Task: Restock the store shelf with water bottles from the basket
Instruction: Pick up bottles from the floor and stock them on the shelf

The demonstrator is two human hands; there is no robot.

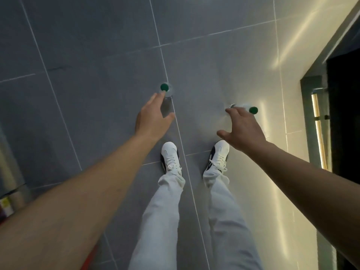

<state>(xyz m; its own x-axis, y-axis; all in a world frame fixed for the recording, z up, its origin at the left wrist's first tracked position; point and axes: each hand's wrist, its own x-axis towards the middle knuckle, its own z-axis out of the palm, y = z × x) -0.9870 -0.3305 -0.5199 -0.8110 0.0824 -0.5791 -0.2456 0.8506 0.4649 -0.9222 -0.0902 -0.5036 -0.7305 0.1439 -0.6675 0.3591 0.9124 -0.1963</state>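
Your left hand holds a green-capped bottle; your right hand holds another bottle; both grips look loose, above your shoes.

Both my forearms are bare all the way into view, with no sleeves, watch, bracelet or rings showing on the left hand or the right hand. I wear loose, pale grey-white trousers whose cuffs bunch in soft folds over the shoes. The left shoe is a white sneaker with white laces and a dark navy panel along its side. The right shoe matches it, white on the toe with white laces and a navy side stripe.
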